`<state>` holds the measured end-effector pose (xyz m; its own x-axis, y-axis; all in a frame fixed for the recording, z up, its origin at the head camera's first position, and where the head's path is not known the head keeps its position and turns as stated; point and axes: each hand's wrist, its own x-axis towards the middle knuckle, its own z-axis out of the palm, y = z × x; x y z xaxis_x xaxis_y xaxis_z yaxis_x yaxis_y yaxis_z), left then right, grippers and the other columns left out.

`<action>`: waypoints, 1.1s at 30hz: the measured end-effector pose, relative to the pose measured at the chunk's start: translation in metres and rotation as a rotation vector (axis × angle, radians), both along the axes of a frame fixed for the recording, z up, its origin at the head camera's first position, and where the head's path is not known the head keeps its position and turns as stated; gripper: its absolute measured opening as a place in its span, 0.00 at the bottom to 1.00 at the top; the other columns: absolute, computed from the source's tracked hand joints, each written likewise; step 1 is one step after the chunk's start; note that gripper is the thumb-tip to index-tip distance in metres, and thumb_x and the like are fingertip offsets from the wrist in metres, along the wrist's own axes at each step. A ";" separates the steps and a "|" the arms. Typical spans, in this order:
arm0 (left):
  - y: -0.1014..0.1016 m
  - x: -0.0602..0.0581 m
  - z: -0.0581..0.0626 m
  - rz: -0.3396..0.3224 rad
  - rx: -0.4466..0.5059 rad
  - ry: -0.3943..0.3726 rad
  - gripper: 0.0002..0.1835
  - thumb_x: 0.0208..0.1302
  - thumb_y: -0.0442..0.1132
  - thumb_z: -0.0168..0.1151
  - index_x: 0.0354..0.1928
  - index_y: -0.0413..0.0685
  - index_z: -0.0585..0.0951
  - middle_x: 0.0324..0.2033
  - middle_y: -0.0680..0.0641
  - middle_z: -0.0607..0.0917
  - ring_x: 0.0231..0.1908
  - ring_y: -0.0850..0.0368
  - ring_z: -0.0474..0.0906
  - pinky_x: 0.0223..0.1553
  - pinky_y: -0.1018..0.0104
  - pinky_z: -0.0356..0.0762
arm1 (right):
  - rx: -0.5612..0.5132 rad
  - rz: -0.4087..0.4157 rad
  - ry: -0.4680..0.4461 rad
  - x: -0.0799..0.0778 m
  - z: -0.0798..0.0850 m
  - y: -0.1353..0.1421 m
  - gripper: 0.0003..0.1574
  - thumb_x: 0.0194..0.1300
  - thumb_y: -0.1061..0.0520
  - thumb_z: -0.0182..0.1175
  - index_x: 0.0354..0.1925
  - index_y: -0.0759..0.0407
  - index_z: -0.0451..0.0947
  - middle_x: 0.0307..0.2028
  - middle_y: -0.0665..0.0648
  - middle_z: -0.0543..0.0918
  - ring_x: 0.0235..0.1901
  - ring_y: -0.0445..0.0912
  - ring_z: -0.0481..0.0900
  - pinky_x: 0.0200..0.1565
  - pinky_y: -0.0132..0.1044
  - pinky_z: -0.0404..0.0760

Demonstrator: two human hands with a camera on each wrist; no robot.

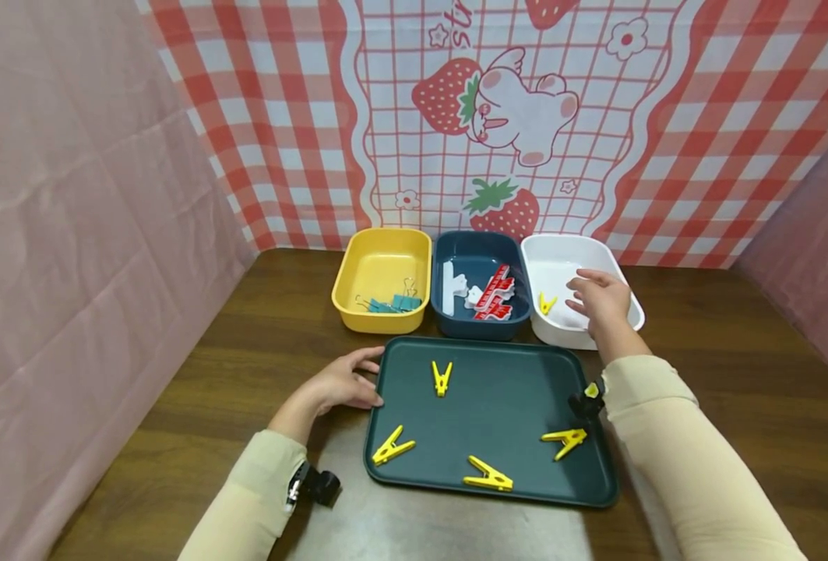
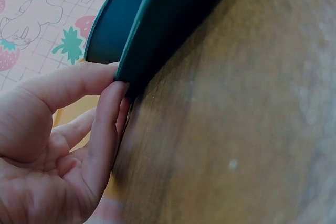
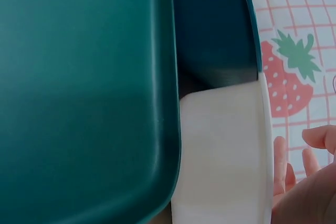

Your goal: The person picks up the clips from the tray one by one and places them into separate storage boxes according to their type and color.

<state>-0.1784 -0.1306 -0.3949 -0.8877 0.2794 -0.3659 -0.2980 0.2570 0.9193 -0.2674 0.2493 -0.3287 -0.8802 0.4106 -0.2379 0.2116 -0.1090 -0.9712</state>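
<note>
My left hand (image 1: 347, 382) touches the left rim of the dark green tray (image 1: 498, 389), thumb and fingertips spaced along it. In the left wrist view, the thumb and fingers (image 2: 102, 124) meet the tray's edge (image 2: 152, 30). Above the white bin (image 1: 573, 336) hovers my right hand (image 1: 604, 304), fingers spread and nothing held. One yellow clothespin (image 1: 547, 303) lies in that bin. Several others are on the tray: one near the top (image 1: 442, 379), one at lower left (image 1: 392, 446), one at the front (image 1: 488, 474) and one at right (image 1: 565, 442).
Left of the white bin stand a dark blue bin (image 1: 480, 329) with white and red clips (image 1: 495, 296), and a yellow bin (image 1: 378, 261) with teal binder clips (image 1: 394, 304). Behind them hangs a red-checked cloth (image 1: 301, 140). All stand on a wooden table (image 1: 273, 312).
</note>
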 end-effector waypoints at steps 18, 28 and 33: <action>0.001 0.001 -0.001 0.011 -0.012 0.000 0.47 0.45 0.17 0.65 0.68 0.49 0.61 0.55 0.38 0.68 0.39 0.50 0.77 0.38 0.59 0.82 | 0.061 0.059 0.050 0.023 -0.001 -0.020 0.21 0.60 0.61 0.59 0.53 0.61 0.73 0.38 0.50 0.74 0.37 0.45 0.76 0.35 0.33 0.82; 0.001 0.002 0.001 0.003 -0.012 0.011 0.47 0.44 0.17 0.65 0.68 0.48 0.61 0.55 0.38 0.68 0.39 0.50 0.77 0.37 0.59 0.82 | -0.038 0.102 0.169 0.039 -0.002 -0.034 0.10 0.58 0.67 0.57 0.36 0.55 0.75 0.32 0.52 0.73 0.25 0.39 0.77 0.28 0.29 0.82; 0.001 0.002 0.001 0.006 -0.014 0.007 0.46 0.45 0.17 0.65 0.68 0.48 0.61 0.55 0.38 0.68 0.39 0.51 0.77 0.37 0.59 0.82 | -0.036 0.149 0.195 0.047 -0.002 -0.043 0.11 0.58 0.67 0.58 0.42 0.60 0.75 0.32 0.52 0.74 0.27 0.40 0.78 0.29 0.29 0.82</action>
